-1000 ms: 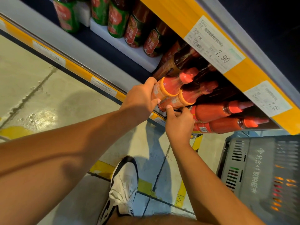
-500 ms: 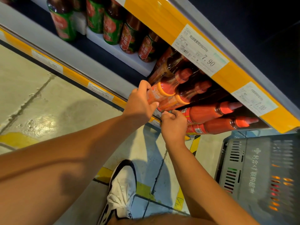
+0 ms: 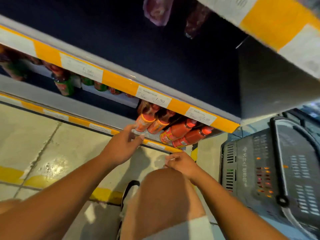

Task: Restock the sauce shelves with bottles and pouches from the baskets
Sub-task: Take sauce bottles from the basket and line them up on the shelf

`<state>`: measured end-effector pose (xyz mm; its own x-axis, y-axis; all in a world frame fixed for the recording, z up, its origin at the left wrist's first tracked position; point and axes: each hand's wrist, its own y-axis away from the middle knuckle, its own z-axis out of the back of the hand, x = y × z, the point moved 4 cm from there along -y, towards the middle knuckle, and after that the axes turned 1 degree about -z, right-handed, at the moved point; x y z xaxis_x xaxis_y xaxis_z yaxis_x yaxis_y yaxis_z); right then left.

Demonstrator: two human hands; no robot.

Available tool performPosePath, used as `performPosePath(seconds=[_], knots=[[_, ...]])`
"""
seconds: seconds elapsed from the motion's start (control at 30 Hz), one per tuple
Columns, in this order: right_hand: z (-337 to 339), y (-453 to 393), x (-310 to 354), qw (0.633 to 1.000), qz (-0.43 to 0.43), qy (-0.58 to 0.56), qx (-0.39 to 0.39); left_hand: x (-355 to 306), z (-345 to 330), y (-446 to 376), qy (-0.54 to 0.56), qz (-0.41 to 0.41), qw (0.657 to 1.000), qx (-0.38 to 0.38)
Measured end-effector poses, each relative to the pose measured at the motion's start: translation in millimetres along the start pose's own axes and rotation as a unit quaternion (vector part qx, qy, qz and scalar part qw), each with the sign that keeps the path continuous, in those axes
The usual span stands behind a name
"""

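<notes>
Red sauce bottles at the shelf's right end: four in the front rank, the leftmost [image 3: 144, 122], the next [image 3: 158, 124], the third [image 3: 176, 131], the rightmost [image 3: 192, 137]; darker ones behind are too hidden to count.
Green-labelled bottles: one clear [image 3: 63, 84]; the rest are blurred, number uncertain.
Hanging pouches on the upper level: two [image 3: 158, 10], [image 3: 195, 19].
Grey baskets: one [image 3: 259, 170].
Hands: two, left [image 3: 123, 146], right [image 3: 180, 163].
Shoes: one [image 3: 129, 193].

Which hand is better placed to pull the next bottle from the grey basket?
Right, probably. The right hand hangs empty, nearer the grey basket on that side; the left hand reaches toward the red bottles on the shelf.
</notes>
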<state>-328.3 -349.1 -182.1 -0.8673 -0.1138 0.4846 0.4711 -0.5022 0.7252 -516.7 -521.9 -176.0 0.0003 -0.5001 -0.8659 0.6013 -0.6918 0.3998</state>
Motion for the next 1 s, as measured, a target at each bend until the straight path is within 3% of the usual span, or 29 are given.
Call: performPosePath(seconds=[0.33,0.7,0.87,1.0], knots=[[94,211,-18,0.995,-0.048,0.083,0.024,-167,47,172,0.023,-0.033,0.998,0.045],[156,508,-59,0.993,-0.099,0.014,-0.060,-273,29,392,-0.042,0.089,0.989,0.110],[218,563,-88,0.992,-0.109,0.005,-0.062,-342,-4,422,-0.078,0.082,0.988,0.110],[278,573,-133,0.991,-0.118,-0.021,-0.066,-401,-68,414,-0.120,0.052,0.983,0.132]])
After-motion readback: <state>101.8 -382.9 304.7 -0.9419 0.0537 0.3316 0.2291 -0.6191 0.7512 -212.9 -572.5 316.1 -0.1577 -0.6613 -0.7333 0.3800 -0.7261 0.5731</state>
